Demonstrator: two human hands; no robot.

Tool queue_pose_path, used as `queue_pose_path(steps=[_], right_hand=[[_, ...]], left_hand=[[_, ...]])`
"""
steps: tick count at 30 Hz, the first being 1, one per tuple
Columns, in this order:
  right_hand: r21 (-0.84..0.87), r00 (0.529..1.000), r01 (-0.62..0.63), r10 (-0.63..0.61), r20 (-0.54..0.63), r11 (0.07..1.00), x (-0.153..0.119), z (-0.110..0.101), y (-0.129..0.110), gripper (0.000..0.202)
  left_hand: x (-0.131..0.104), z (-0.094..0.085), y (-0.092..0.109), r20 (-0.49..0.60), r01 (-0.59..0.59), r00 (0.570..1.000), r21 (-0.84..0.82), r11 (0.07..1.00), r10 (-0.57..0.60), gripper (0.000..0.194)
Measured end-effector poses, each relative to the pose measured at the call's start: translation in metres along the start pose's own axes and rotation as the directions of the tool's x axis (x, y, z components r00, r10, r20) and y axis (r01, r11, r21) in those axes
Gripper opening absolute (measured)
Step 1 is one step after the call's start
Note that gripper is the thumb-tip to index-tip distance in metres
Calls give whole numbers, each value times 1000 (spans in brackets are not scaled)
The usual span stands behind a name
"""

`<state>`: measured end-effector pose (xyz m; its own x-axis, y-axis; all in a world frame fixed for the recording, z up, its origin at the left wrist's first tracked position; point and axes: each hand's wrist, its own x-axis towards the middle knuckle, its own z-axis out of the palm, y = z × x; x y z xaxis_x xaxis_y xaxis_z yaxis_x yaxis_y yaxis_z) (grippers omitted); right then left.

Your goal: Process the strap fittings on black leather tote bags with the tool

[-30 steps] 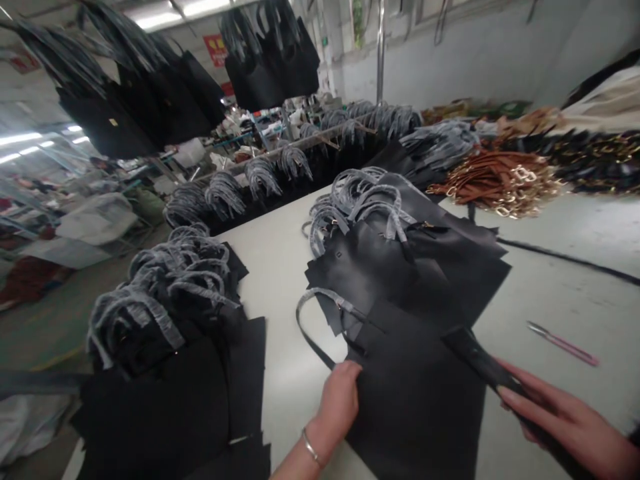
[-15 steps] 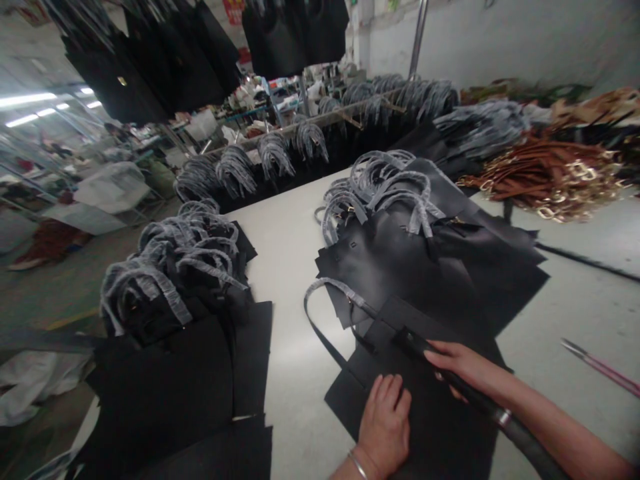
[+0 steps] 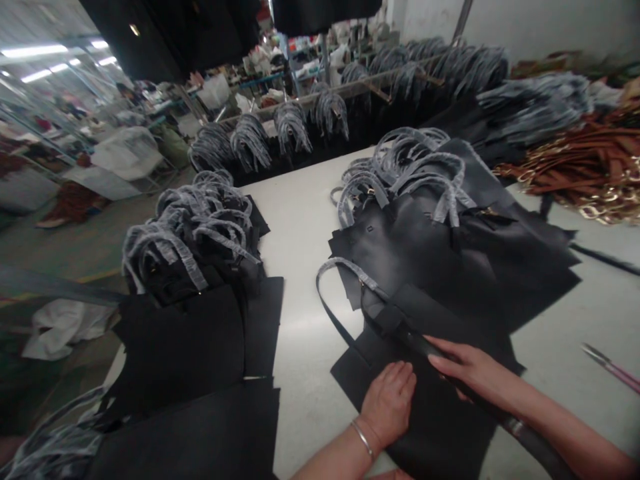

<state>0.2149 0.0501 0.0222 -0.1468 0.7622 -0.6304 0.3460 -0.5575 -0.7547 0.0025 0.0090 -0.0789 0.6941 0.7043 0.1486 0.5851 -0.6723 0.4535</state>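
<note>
A black bag panel (image 3: 450, 420) lies on the pale table, with one wrapped handle (image 3: 345, 267) arching from its far left side. My left hand (image 3: 390, 403), a bangle on its wrist, rests on the panel with its fingers curled together; whether anything is under them is hidden. Wrapped around a black tool with a thick hose (image 3: 533, 443), my right hand (image 3: 465, 367) is closed. The tool's front end reaches the panel's upper part near the handle's base, its tip hard to make out against the black.
Stacked black panels with wrapped handles lie at left (image 3: 190, 347) and beyond the work (image 3: 425, 247). Pink-handled scissors (image 3: 613, 369) are at the right. Brown straps with gold clasps (image 3: 590, 167) lie farther back. Black bags (image 3: 175, 33) hang overhead.
The view has shifted, so the table's contents appear higher and farther left or right. The tool in my right hand has moved slightly toward the handle's base. My left hand stays on the panel.
</note>
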Motion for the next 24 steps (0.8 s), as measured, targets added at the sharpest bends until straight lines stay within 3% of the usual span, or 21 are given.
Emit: queue_pose_path(steps=[3, 8, 14, 18, 21, 24], right_hand=[[-62, 999, -1, 4, 51, 998, 5, 14, 2, 71], [-134, 1000, 6, -2, 30, 991, 24, 34, -14, 70], [-153, 996, -33, 45, 74, 988, 17, 25, -12, 73], [-216, 992, -37, 62, 107, 976, 6, 24, -2, 73], [-279, 985, -18, 65, 161, 960, 4, 30, -4, 70], [-340, 978, 16, 56, 200, 940, 4, 38, -10, 68]], left_hand=[[1, 0, 0, 5, 2, 1000, -41, 999, -1, 41], [4, -4, 0, 19, -9, 1000, -100, 995, 12, 40], [5, -6, -1, 20, 5, 1000, -124, 992, -2, 38], [4, -2, -2, 37, -59, 997, -151, 987, 66, 31], [1, 5, -5, 85, -154, 982, -142, 978, 167, 28], [-1, 11, -6, 210, -162, 961, -112, 980, 183, 20]])
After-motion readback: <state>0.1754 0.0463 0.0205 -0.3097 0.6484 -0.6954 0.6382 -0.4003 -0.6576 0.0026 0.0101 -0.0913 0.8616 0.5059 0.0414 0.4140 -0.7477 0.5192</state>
